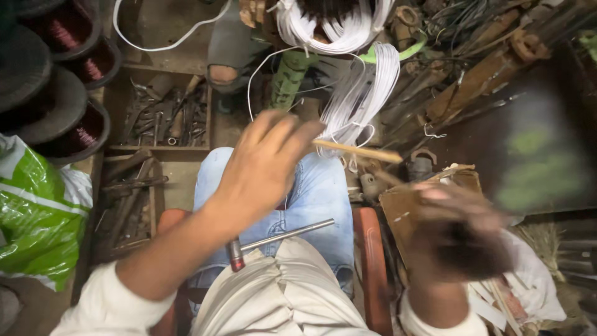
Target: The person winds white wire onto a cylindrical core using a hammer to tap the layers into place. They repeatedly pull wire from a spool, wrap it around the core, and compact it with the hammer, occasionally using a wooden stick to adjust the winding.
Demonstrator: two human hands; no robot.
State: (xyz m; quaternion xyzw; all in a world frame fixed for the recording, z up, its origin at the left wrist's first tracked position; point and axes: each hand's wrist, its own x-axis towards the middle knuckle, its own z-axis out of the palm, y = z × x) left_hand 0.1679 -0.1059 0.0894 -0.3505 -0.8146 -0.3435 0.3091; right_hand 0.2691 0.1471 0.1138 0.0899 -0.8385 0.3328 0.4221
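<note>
Pinching wooden stick [357, 151]: left hand [264, 165] fingers clamped | right hand [457, 233] blurred, grip unclear | green bag [34, 211] far left

Wooden tray [163, 149], metal hand tools [166, 115] lying inside

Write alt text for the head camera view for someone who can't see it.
A person's left hand holds a thin tan wooden stick toward bundled white wire loops; the blurred right hand hovers by a brown cardboard box. A grey metal rod lies across the blue-jeaned lap.
</note>
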